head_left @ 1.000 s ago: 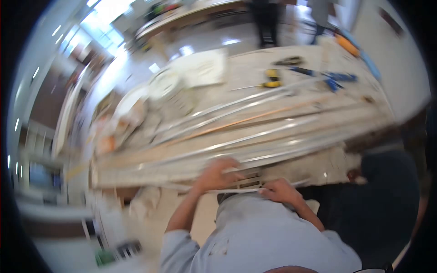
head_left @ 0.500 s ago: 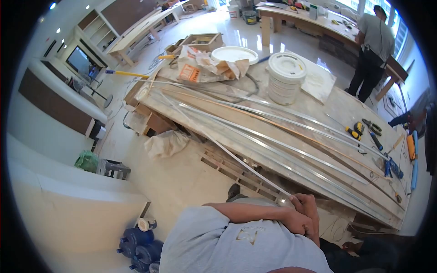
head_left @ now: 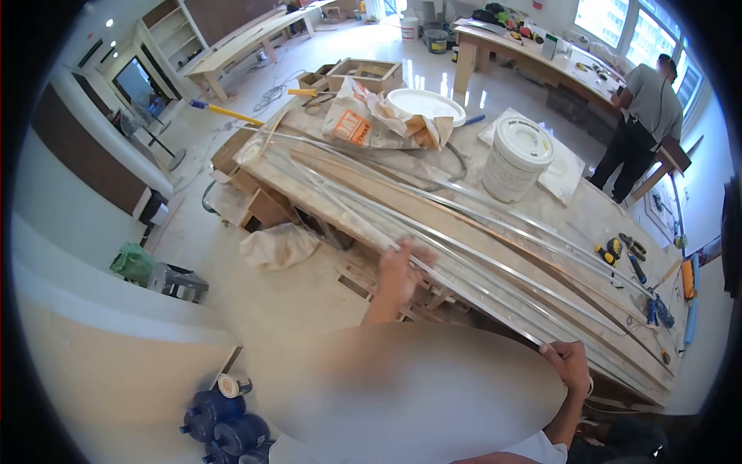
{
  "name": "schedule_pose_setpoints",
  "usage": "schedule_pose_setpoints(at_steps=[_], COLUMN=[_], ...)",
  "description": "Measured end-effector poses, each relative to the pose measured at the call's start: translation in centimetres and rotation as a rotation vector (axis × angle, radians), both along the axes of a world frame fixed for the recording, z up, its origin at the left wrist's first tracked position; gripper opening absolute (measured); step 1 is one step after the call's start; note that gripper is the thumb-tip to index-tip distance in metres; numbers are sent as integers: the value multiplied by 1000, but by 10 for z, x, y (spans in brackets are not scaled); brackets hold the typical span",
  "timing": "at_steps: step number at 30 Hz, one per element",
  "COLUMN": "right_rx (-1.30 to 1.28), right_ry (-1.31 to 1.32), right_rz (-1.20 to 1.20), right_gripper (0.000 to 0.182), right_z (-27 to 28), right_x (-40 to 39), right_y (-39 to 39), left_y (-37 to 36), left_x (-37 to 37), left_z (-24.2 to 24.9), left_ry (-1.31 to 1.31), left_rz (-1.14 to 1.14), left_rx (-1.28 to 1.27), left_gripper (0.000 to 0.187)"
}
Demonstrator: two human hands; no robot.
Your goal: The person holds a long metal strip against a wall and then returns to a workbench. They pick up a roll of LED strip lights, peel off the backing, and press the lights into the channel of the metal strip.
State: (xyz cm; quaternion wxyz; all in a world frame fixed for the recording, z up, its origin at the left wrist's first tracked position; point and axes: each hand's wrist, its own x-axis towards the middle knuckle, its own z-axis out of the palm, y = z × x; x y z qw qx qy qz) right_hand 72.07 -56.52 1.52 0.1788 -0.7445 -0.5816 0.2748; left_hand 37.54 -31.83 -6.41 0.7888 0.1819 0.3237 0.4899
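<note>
A long thin metal strip runs slantwise along the near side of the worktable. Its near end is pinched between the thumb and fingers of my right hand. Further up the same strip, my left hand has its fingers loosely round it; those fingers are partly smeared by motion. Several more metal strips lie lengthwise on the worktable, beyond my hands. A blurred patch covers the front of my body and part of my left arm.
On the table stand a white bucket, a torn paper bag and a white lid. Pliers and a tape measure lie at the right. Blue water bottles rest on the floor. Another person stands at the far bench.
My hands, close together at my waist before, have moved apart. The left reached forward along the strip; the right moved rightward with its end. The strip now lies closer along the table edge.
</note>
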Motion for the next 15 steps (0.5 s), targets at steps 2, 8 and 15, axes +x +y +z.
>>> schedule_pose_setpoints(at_steps=[2,8,15], right_rx=[-18,137,288], right_ry=[-48,-151,-383], right_rz=[-79,-128,-79], right_gripper=[32,36,38], right_z=[6,-16,45], right_x=[0,36,73], right_y=[0,-7,-1], left_y=[19,75,188], left_x=[-24,-104,-239], left_z=[2,-4,-77], left_ry=[-54,889,1008], left_rz=[108,184,281], left_rx=[7,840,856], left_gripper=[43,34,34])
